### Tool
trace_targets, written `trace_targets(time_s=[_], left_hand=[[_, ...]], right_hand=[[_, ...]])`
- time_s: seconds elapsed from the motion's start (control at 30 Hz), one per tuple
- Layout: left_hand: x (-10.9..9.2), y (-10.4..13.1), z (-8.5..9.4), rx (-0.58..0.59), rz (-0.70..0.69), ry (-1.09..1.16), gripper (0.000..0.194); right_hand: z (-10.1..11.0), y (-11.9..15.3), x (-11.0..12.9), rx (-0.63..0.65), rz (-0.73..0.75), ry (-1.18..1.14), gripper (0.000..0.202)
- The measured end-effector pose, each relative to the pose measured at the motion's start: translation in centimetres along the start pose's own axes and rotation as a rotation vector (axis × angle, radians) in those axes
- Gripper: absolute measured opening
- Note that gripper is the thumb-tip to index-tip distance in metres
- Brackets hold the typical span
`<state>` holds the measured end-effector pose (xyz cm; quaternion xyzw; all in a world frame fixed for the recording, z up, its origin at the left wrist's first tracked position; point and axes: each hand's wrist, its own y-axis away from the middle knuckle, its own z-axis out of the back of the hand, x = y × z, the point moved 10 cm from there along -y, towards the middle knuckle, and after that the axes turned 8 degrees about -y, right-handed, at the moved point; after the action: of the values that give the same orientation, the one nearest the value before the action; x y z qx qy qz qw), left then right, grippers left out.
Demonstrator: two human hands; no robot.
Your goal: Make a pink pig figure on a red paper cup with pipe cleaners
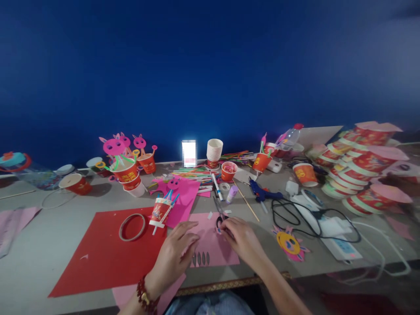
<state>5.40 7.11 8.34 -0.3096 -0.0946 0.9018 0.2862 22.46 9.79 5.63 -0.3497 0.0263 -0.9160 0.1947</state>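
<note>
My left hand hovers over the left edge of a light pink sheet, fingers apart and holding nothing. Several small leaf-shaped cutouts or holes show near that sheet's lower edge, beside the hand. On the sheet's right side, my right hand has its fingers closed at the dark handles of a pair of scissors. The blades point away from me, and the fingers partly cover the handles. A decorated paper cup with blue strips lies tilted just beyond my left hand.
Left of the pink sheet, a tape roll rests on a red sheet. A blue glue gun, black cable and power strip lie right. Stacked paper cups lean at far right. A glue stick stands behind the scissors.
</note>
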Motion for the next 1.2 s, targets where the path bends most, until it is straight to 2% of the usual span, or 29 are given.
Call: trace_targets(time_s=[0.2,0.4,0.53,0.73,0.8,0.9,1.0,1.2], left_hand=[[0.3,0.1,-1.9,0.091,0.077,0.071,0.021],[0.2,0.4,-3.3,0.145,0.078,0.1,0.024],[0.5,-0.3,-3.1,0.089,0.11,0.143,0.025],[1.6,-1.0,-2.9,0.008,0.235,0.282,0.006],[2.2,-1.0,-3.1,-0.007,0.284,0.352,0.007],[3.5,-0.5,-4.1,-0.025,0.419,0.554,0.016],[4.6,0.0,-4.9,-0.068,0.54,0.758,0.026],[4.6,0.1,-5.4,-0.095,0.589,0.936,0.031]], right_hand=[[-0.8,-1.3,-0.3,0.115,-0.032,0.146,0.013],[0.0,-1.1,0.1,0.105,-0.042,-0.011,0.013],[-0.4,-1.6,1.8,0.186,-0.003,-0.125,0.015],[-1.7,-2.2,4.2,0.259,0.082,-0.172,0.017],[-1.8,-2.3,4.2,0.241,0.066,-0.243,0.018],[-1.3,-2.4,3.1,0.111,-0.024,-0.397,0.02],[-1.3,-1.9,2.0,0.003,-0.1,-0.526,0.008],[-3.0,-1.1,2.1,0.001,-0.129,-0.665,0.008]])
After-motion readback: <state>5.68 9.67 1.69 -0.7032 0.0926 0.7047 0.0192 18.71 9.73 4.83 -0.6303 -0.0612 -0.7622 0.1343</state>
